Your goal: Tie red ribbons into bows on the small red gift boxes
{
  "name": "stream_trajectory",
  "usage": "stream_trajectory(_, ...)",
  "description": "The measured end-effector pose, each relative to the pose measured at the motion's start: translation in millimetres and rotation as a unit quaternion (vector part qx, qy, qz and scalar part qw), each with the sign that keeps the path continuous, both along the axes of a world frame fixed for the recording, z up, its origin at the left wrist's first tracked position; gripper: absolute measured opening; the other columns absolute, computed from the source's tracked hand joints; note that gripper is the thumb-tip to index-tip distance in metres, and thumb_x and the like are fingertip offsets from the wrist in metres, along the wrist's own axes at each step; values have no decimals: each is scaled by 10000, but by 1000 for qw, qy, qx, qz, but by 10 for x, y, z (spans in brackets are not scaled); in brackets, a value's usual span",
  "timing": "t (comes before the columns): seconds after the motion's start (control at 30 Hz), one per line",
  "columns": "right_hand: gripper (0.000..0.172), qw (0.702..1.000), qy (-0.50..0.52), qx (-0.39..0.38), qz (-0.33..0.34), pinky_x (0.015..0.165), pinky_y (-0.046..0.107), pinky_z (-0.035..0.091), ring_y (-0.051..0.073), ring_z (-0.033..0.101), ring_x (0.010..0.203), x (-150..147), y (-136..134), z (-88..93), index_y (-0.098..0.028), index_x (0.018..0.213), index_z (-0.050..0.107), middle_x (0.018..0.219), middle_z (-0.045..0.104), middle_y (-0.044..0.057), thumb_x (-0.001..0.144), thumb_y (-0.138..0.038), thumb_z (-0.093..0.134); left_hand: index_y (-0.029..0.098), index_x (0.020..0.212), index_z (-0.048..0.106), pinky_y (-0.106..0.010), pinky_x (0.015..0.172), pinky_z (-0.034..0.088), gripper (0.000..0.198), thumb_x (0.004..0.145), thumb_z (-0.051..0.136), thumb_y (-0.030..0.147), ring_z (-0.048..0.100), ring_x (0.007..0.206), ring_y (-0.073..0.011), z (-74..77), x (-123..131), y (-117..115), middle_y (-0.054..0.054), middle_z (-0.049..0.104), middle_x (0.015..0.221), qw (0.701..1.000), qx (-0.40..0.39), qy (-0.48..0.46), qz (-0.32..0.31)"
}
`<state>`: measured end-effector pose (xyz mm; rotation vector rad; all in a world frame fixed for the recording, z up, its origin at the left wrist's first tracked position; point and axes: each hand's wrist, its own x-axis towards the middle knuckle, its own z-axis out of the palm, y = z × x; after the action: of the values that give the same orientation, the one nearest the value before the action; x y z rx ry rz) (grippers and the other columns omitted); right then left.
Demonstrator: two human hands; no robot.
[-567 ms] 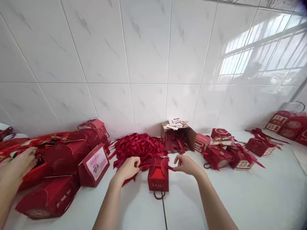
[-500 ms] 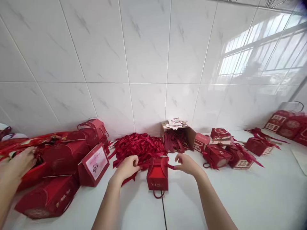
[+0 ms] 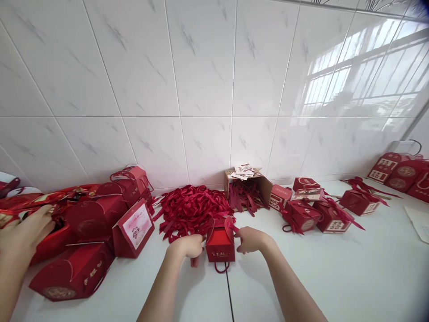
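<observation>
A red gift box (image 3: pixel 220 247) with rounded top flaps stands upright in front of me, its cord handle (image 3: pixel 221 268) looped at the near side. My right hand (image 3: pixel 250 239) is closed at its right side, with a strip of red ribbon (image 3: pixel 232 227) pinched in the fingers against the top flap. On the left side, my left hand (image 3: pixel 186 247) is curled downward close to the box wall, fingertips partly hidden; what it holds cannot be made out. Behind the box lies a loose heap of red ribbons (image 3: pixel 194 208).
A cardboard box (image 3: pixel 266 192) holds more ribbons, with printed cards (image 3: pixel 244 170) on top. Several ribbon-tied gift boxes (image 3: pixel 333 217) stand right. Bigger red boxes (image 3: pixel 72 273) and a box with a pink panel (image 3: pixel 134 229) stand left. Another person's hand (image 3: pixel 27 228) reaches in at far left.
Both hands have turned downward and come nearer the sides of the gift box. The ribbon, earlier stretched sideways between them, now shows only at the right hand.
</observation>
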<state>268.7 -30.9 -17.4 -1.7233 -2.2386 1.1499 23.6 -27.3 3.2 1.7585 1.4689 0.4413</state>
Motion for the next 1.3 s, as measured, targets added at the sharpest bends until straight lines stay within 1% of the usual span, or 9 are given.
stream_trajectory(0.17, 1016, 999, 30, -31, -19, 515, 248, 445, 181, 645, 569, 109, 97, -145, -195, 1488, 254, 714, 720, 22, 576, -96, 691, 223, 707, 685, -348, 554, 485, 139, 569, 668, 215, 651, 594, -270, -21, -104, 96, -38, 707, 630, 994, -35, -99, 34)
stream_trajectory(0.37, 937, 978, 181, 80, -61, 719, 272, 468, 143, 649, 871, 299, 64, 38, -336, 1507, 82, 1294, 581, 73, 720, -90, 528, 193, 993, 651, -348, 831, 517, 343, 736, 640, 421, 657, 997, -255, 204, -174, 163, -112, 702, 1100, 954, 8, -287, 89)
stream_trajectory(0.43, 851, 942, 310, 101, -80, 713, 289, 463, 149, 650, 864, 270, 46, 115, -338, 1500, 114, 1295, 576, 72, 765, -127, 488, 179, 1077, 626, -375, 859, 520, 447, 783, 593, 515, 656, 1015, -261, 257, -153, 159, -136, 684, 1149, 933, 17, -346, 100)
stream_trajectory(0.53, 687, 849, 505, 102, -117, 626, 291, 435, 149, 625, 707, 186, 30, 196, -259, 1444, 320, 1130, 659, 95, 801, -265, 562, 176, 1151, 621, -398, 887, 517, 531, 792, 587, 566, 651, 1029, -274, 283, -134, 163, -132, 695, 1129, 907, 31, -401, 124)
stream_trajectory(0.63, 533, 800, 566, 115, -163, 619, 292, 426, 137, 579, 637, 134, 36, 225, -187, 1264, 543, 899, 693, 72, 776, -369, 654, 217, 1076, 691, -394, 880, 522, 447, 779, 625, 545, 643, 1036, -288, 262, -154, 188, -84, 728, 1051, 896, 29, -419, 140)
stream_trajectory(0.8, 302, 783, 571, 152, -195, 634, 280, 418, 139, 576, 645, 177, 53, 226, -170, 935, 672, 682, 635, 11, 736, -392, 721, 276, 978, 749, -390, 835, 532, 371, 758, 647, 557, 646, 1026, -308, 238, -197, 212, -47, 752, 969, 904, 12, -406, 135)
stream_trajectory(1.07, 271, 773, 571, 178, -211, 624, 287, 420, 157, 565, 660, 224, -61, 331, -171, 910, 686, 673, 633, 23, 747, -383, 728, 158, 971, 742, -321, 766, 535, 493, 712, 692, 575, 650, 992, -276, 280, -147, 143, -113, 733, 1014, 915, 73, -370, 144)
stream_trajectory(1.17, 239, 767, 574, 196, -210, 622, 293, 416, 152, 539, 643, 228, -86, 355, -169, 782, 678, 647, 620, 25, 776, -407, 699, 142, 907, 744, -293, 758, 511, 452, 684, 736, 535, 653, 913, -241, 295, -154, 119, -83, 740, 909, 908, 133, -355, 179)
stream_trajectory(1.3, 235, 755, 582, 218, -210, 597, 289, 403, 140, 516, 598, 237, -104, 379, -184, 878, 701, 623, 617, 6, 764, -389, 714, 150, 802, 748, -275, 732, 485, 381, 676, 752, 510, 642, 835, -220, 354, -164, 66, -44, 736, 795, 904, 180, -333, 197)
